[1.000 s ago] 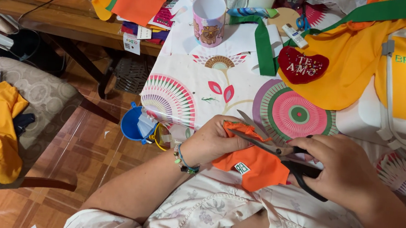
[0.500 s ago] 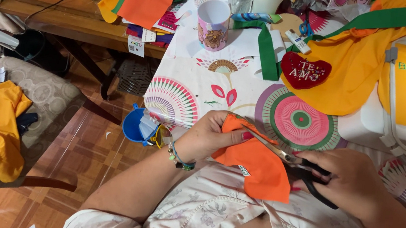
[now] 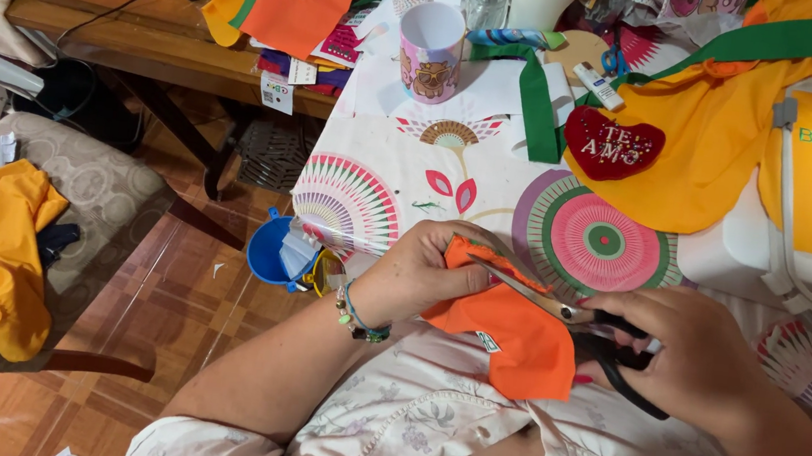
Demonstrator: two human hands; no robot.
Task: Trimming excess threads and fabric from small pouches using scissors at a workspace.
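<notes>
Head view: the left hand pinches the orange fabric piece over the lap, at the near edge of the patterned tablecloth; the right hand is closed through the black-handled scissors, blades on the cloth's upper edge. Thumb and blade sit close; a slip could nick it. Open room lies left, above the blue bucket.

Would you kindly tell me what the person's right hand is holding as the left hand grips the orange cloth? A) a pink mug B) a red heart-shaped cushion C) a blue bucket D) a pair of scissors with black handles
D: the right hand has its fingers through the black handles of the scissors, whose blades lie across the orange cloth pinched by the left hand.
</notes>
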